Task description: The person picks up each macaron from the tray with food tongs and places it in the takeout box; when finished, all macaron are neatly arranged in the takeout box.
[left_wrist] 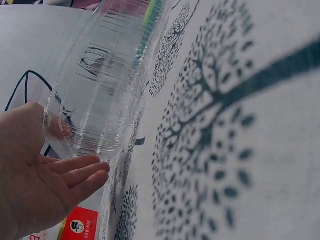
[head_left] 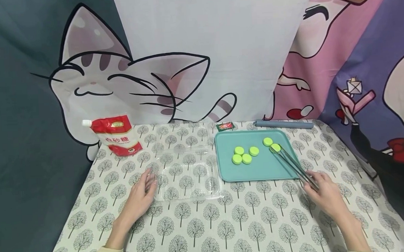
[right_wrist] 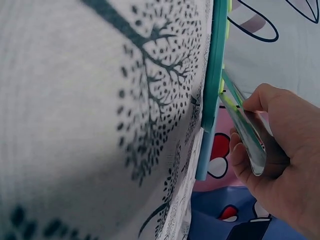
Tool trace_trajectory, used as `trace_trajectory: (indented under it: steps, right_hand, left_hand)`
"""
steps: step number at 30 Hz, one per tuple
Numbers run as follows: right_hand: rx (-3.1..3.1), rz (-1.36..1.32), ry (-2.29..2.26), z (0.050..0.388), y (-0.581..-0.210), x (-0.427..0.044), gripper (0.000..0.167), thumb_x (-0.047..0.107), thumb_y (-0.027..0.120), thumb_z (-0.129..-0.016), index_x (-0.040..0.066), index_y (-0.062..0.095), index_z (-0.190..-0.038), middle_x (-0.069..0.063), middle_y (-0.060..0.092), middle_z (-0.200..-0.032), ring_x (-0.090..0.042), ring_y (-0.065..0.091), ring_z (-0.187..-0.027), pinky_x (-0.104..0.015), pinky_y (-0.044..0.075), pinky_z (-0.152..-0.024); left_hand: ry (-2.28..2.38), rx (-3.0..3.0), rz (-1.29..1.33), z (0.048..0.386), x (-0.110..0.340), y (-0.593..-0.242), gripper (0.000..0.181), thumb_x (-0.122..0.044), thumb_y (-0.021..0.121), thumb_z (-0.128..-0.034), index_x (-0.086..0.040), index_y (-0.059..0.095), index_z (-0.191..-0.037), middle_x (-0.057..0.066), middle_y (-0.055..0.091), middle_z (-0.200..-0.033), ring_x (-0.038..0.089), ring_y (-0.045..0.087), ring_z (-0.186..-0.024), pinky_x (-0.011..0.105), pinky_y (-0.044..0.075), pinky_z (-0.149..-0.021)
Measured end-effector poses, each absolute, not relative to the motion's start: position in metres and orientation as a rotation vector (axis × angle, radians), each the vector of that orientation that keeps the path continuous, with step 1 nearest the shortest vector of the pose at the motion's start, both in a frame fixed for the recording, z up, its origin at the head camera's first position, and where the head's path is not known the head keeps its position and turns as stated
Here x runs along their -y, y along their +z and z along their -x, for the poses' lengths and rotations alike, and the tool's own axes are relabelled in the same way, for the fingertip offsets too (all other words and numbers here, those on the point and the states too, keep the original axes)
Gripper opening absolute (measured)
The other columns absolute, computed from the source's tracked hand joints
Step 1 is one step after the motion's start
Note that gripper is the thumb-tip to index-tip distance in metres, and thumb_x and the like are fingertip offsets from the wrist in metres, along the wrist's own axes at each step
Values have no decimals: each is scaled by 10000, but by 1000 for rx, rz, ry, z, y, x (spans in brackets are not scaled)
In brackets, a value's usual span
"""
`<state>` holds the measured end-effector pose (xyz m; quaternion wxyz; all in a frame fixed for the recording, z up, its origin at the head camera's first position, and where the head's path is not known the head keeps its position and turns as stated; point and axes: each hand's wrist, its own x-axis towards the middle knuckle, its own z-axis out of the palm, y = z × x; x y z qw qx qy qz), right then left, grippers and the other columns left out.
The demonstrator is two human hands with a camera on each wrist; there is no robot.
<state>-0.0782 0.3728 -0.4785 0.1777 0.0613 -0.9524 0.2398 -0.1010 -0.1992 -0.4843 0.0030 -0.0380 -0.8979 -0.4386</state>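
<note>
I count six round lime-green pieces (head_left: 246, 159), none lifted yet, on the teal rectangular tray (head_left: 258, 171); right hand (head_left: 327, 194) pinches silver metal tongs (right_wrist: 248, 140); left hand (head_left: 140, 195), fingers relaxed, beside clear plastic container (left_wrist: 95, 100).

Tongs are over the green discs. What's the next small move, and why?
Probably squeeze the tongs gently with the right hand, before any lift: their tips are at one green disc on the teal tray, and I can't tell whether they already grip it.
</note>
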Motion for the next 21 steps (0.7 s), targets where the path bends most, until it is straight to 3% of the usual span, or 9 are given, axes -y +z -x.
trace_trajectory:
  steps: [3, 11, 21]
  right_hand:
    - [2667, -219, 655, 79, -481, -373, 433, 31, 717, -822, -88, 619, -1227, -258, 618, -985, -299, 600, -728, -272, 481, -534]
    - [2599, -320, 582, 77, -483, -375, 412, -3, 694, -809, -112, 621, -1199, -227, 612, -973, -276, 574, -731, -354, 502, -550]
    - [2594, -329, 618, 73, -473, -372, 417, 14, 684, -833, -93, 614, -1230, -205, 616, -986, -73, 490, -715, -256, 462, -509]
  left_hand:
    - [-1371, 2808, 127, 101, 199, -484, 600, -163, 527, -1051, 54, 282, -1553, 300, 502, -1471, 424, 576, -1302, 456, 448, -1122]
    - [-1380, 2812, 134, 103, 198, -483, 602, -155, 527, -1048, 61, 280, -1554, 298, 505, -1469, 420, 584, -1294, 439, 452, -1114]
    - [-1393, 2813, 136, 104, 198, -484, 593, -172, 509, -1060, 48, 277, -1559, 263, 455, -1531, 400, 545, -1342, 437, 424, -1143]
